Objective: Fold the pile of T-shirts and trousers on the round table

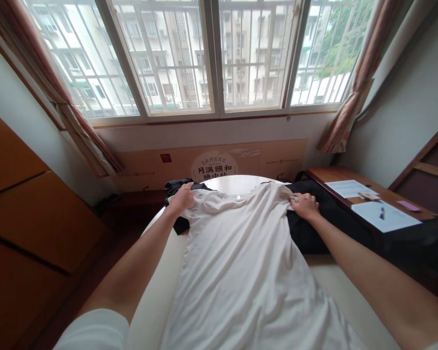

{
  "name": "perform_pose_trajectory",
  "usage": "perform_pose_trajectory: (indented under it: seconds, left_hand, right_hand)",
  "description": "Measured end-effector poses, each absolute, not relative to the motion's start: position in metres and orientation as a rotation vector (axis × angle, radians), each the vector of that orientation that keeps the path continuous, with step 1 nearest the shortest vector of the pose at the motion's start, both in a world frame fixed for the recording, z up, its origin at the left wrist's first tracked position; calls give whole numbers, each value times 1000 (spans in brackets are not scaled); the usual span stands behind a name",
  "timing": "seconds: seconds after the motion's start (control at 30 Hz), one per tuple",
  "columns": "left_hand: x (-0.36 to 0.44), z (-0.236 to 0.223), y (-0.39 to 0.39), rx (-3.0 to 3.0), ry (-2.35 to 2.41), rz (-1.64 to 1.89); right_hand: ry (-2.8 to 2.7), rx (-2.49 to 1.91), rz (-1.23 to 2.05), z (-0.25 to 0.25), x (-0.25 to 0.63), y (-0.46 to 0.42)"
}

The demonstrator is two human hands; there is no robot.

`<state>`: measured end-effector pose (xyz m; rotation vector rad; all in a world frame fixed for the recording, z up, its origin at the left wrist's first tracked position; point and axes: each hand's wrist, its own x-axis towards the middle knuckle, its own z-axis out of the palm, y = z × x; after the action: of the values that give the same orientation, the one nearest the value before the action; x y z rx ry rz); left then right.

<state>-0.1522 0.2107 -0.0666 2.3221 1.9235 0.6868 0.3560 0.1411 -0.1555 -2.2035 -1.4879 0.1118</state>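
A white T-shirt (237,253) lies spread out on a round white table (156,272), its collar toward the window and its lower part running out of view toward me. My left hand (182,198) grips the shirt at its left sleeve end, fingers closed on the cloth. At the opposite sleeve, my right hand (304,205) pinches the fabric near the shoulder. Dark clothing (321,223) sits under and beside my right hand. Another black garment (182,224) is bunched beneath my left hand.
A wooden desk (317,175) with papers (383,216), a pen and a pink item stands at right. A printed cardboard panel (168,170) lines the wall below the barred window. Orange-brown cabinets (29,204) stand at left, and curtains (361,82) hang on both sides.
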Motion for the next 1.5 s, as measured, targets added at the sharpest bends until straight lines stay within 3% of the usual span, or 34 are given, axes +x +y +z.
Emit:
perform_pose_trajectory:
  seconds: [0.33,0.67,0.9,1.17,1.5]
  left_hand:
    - [-172,-45,226,2285,2051,838]
    - [-94,-69,235,2515,1692,544]
    - [-53,-84,249,2398,1816,329]
    - [-55,-56,267,2128,2105,604]
    - [-50,-49,283,2218,1897,668]
  right_hand:
    - [-1308,-2091,-110,-170,361,133]
    - [-1201,-2051,-123,-178,366,133]
    - [-1180,-2072,-53,-173,365,136]
    - [-1081,-2050,42,-163,371,135]
    - [-954,-1981,110,-115,404,180]
